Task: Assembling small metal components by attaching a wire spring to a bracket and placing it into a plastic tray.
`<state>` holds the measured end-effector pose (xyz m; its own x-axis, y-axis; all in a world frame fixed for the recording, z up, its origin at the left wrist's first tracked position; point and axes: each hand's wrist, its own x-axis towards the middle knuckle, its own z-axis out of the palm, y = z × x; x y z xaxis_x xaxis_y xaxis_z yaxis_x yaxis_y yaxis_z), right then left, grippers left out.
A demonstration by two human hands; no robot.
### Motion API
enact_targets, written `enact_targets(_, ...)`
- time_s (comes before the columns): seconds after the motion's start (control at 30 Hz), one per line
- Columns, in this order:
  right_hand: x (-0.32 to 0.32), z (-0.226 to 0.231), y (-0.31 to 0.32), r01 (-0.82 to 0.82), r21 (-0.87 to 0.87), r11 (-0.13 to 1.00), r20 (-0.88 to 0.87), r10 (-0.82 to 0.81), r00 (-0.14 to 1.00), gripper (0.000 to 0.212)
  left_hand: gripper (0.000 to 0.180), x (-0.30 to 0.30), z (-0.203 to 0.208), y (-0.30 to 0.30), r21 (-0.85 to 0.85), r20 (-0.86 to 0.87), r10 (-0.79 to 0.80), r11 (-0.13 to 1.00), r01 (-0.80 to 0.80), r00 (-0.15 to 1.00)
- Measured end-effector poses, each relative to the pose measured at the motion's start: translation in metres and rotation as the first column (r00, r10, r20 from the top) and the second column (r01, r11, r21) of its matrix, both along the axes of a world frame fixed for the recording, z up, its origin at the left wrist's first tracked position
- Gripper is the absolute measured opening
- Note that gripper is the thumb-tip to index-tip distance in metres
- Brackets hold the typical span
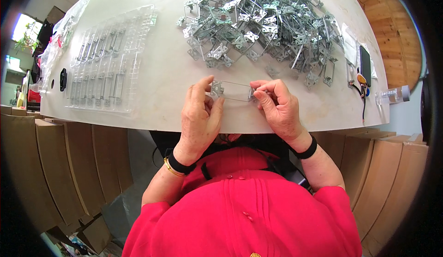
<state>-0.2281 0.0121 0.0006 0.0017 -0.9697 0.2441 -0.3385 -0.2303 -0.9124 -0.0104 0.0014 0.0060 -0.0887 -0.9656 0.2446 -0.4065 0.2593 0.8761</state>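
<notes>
Between my two hands, close to the table's near edge, is a metal bracket (236, 91) made of two thin parallel rods with a small plate at each end. My left hand (201, 107) pinches the plate at its left end between thumb and fingers. At the other end, the thumb and fingers of my right hand (279, 105) close around the second plate and partly hide it. Beyond my hands lies a large tangled heap of similar metal brackets (263, 24).
To the left, a clear plastic tray (134, 84) holds several brackets in rows, with a small black object (63, 79) beside it. At right lie a phone (365, 63), a white cloth (349, 44) and a clear bottle (392, 95). Cardboard boxes (80, 164) stand below the table.
</notes>
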Motion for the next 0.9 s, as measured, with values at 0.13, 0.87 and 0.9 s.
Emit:
enact_targets(0.13,0.000,-0.002,0.000,-0.005,-0.028,1.000,-0.006,0.004,1.000,0.012,0.024,0.001,-0.001,0.006,0.036,0.047,0.111,0.993,-0.112,0.993)
enact_targets(0.87,-0.006,-0.004,0.000,-0.090,0.005,0.996,0.139,0.088,0.986,0.014,0.016,0.014,0.017,-0.024,0.436,-0.371,0.138,0.899,0.041,0.918)
enact_targets(0.9,-0.007,-0.004,0.000,-0.079,0.029,0.996,0.178,0.073,0.981,0.015,0.016,0.019,0.018,-0.027,0.386,-0.335,0.091,0.921,0.048,0.938)
